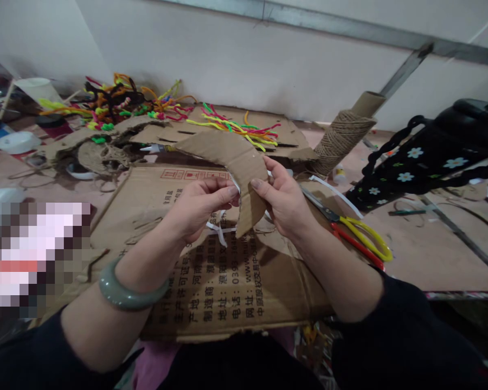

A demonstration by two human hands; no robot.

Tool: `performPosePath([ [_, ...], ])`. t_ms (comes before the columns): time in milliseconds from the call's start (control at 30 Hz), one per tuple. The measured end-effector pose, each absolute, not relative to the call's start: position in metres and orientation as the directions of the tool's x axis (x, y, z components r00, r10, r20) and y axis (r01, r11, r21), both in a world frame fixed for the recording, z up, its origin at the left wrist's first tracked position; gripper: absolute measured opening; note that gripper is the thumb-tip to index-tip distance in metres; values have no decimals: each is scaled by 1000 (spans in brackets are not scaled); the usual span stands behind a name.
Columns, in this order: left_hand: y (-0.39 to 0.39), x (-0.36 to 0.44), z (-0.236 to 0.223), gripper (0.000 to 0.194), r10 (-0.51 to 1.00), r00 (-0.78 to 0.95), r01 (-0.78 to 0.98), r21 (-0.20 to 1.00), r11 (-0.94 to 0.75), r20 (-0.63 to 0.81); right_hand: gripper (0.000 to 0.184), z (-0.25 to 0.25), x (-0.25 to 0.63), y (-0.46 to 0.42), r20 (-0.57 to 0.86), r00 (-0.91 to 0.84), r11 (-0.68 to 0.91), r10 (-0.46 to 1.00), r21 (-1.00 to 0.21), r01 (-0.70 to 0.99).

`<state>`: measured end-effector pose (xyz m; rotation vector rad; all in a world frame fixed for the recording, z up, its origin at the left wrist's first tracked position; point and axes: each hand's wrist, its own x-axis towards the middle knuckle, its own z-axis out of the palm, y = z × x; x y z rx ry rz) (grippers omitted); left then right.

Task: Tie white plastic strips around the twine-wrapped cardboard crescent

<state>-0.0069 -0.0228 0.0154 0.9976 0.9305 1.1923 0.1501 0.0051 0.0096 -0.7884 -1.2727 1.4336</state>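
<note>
A curved, crescent-like piece of cardboard (231, 149) is held up before me. My right hand (283, 197) grips its right side, thumb on the front face and fingers behind. My left hand (207, 203) is closed at the inner edge, thumb and fingers pinched on a thin white strip that runs along that edge. Loose white strips (219, 230) dangle below my left hand. Under both hands lies a large flattened cardboard sheet (211, 292) with printed characters. Scissors (361, 233) with yellow and red handles rest to the right of my right hand.
A cone of twine (344, 141) and a black flowered bottle (410, 162) stand at the right. Behind are colourful pipe cleaners (239, 127), a glue tube (158, 148) and a twine-wrapped cardboard form (101, 154). Paint jars (52, 125) and a white cup (36, 89) sit at the left.
</note>
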Motion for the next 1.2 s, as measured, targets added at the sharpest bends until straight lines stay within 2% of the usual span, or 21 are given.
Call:
performPosePath([
  [233,-24,-4,17,19,994,94,-307,949,77,-51,49,8,150,4,161,-293,90,942,-966,-241],
  [700,-23,-6,16,20,991,132,-314,946,77,-36,48,9,150,4,139,-290,63,947,-965,-255],
  [1200,-23,-5,15,24,993,98,-331,940,88,-58,45,6,149,5,137,-307,55,942,-963,-263],
])
